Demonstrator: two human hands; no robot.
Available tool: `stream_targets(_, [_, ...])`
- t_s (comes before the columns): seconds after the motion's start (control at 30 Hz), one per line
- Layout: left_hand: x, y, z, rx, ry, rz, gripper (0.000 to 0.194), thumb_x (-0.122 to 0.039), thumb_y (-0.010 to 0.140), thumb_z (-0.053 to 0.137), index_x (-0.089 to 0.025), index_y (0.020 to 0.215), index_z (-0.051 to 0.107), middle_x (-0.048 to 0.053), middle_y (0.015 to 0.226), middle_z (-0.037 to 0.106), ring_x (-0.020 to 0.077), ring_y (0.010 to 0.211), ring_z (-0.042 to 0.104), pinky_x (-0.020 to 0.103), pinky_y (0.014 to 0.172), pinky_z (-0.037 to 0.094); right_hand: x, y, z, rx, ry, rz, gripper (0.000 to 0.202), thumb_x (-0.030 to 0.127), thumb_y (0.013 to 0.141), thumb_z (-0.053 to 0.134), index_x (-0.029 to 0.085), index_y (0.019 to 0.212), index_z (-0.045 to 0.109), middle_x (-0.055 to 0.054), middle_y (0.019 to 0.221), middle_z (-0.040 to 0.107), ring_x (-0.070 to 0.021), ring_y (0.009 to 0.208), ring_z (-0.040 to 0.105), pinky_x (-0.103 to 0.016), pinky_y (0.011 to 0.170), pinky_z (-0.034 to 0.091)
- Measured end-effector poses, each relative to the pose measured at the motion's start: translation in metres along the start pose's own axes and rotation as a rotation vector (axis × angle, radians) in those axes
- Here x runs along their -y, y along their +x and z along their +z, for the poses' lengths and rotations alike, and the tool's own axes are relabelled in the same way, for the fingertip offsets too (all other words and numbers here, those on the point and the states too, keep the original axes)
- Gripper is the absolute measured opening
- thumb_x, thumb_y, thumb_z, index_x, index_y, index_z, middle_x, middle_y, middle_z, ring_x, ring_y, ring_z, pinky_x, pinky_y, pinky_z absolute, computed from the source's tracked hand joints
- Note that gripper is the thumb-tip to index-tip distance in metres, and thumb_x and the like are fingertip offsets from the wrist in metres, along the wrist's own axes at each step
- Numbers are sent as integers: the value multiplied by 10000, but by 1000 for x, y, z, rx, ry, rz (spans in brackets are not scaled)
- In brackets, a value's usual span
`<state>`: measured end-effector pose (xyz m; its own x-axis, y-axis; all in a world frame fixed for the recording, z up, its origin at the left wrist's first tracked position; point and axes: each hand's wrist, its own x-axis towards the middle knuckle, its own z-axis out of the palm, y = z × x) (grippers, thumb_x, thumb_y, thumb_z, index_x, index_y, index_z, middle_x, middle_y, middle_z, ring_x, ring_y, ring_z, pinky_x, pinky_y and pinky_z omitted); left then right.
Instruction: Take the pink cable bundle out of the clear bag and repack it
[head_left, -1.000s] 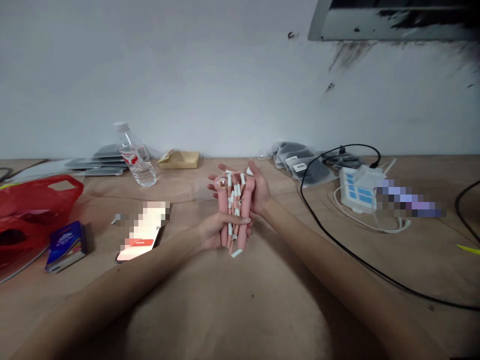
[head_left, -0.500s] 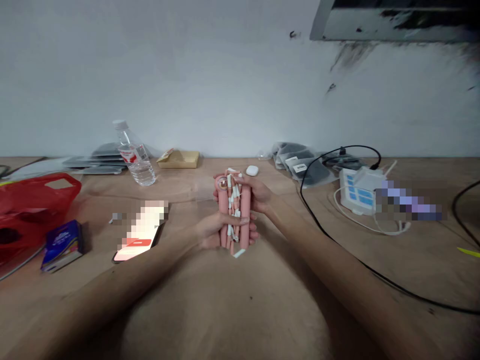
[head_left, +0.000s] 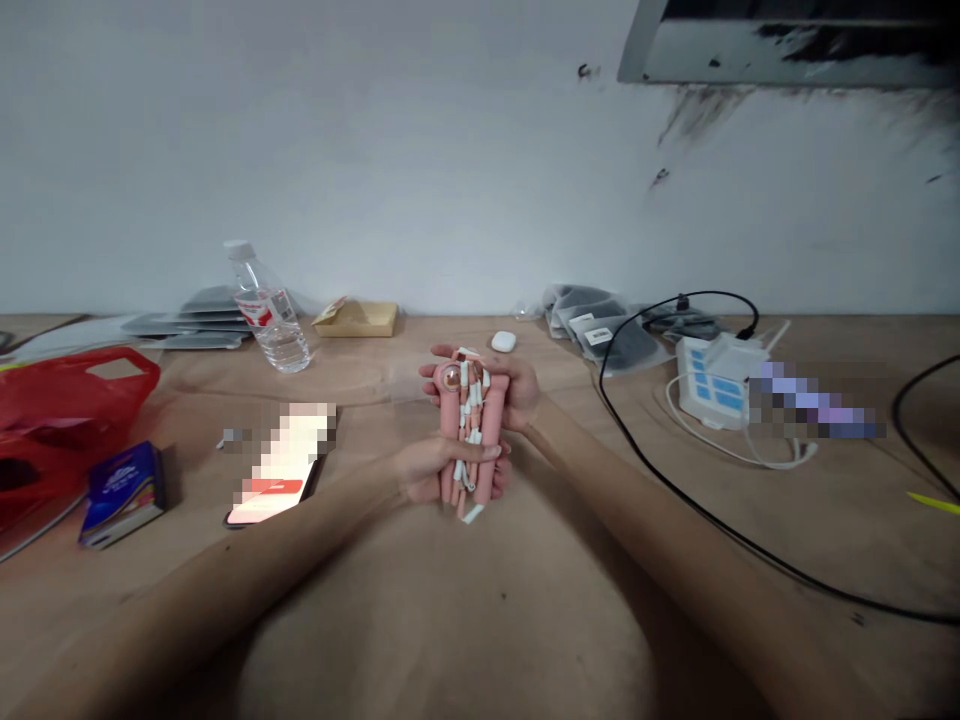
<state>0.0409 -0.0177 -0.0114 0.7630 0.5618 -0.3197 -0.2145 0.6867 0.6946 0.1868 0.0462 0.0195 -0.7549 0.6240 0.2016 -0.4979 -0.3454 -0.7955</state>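
Between my hands is a jump rope (head_left: 470, 420) with two pink handles and folded strands of white and pink beads lying between them. A round, shiny end shows on the left-hand handle. My left hand (head_left: 431, 468) is wrapped round the near half, its thumb across the beads and its fingertips showing at the right side. My right hand (head_left: 519, 392) grips the far half from the right, with its fingers reaching under the bundle and out at the left. The undersides of both hands are hidden.
To the left are a phone (head_left: 289, 465), a blue box (head_left: 124, 495), a red plastic bag (head_left: 75, 410) and a water bottle (head_left: 274, 315). Behind sit a cardboard tray (head_left: 358, 320) and a white case (head_left: 503, 342). Rightward are grey packets (head_left: 600, 330), a power strip (head_left: 712, 385) and a black cable (head_left: 660, 475).
The jump rope has tilted slightly, its far end leaning to the right. The right thumb has shifted back off the beads, and the right fingers stick out further at the left. Both hands keep hold.
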Motion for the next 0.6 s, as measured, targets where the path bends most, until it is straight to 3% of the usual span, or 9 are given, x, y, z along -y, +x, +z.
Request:
stream_targets(0.3, [2, 5, 7, -38, -15, 56, 174, -197, 846, 750, -106, 976, 679, 119, 993, 742, 217, 957, 722, 390, 957, 526, -7, 5, -8, -187, 120, 14, 263, 227, 729, 591, 158, 979, 629, -119, 1003, 783, -231, 833, 762, -349, 742, 641])
stream_targets(0.43, [0, 6, 4, -31, 11, 75, 181, -199, 856, 734, -111, 1004, 679, 134, 1042, 741, 244, 1030, 712, 416, 985, 513, -5, 4, -5, -192, 125, 4, 335, 235, 756, 547, 150, 1071, 623, -119, 1027, 779, -224, 836, 760, -346, 740, 641])
stream_targets(0.6, [-2, 3, 3, 5, 7, 73, 189, -207, 839, 756, -112, 983, 682, 133, 1012, 745, 264, 1051, 708, 428, 1001, 501, -2, 3, 0, -98, 81, 9, 458, 242, 762, 522, 128, 1198, 601, -129, 1129, 758, -216, 911, 745, -333, 793, 622])
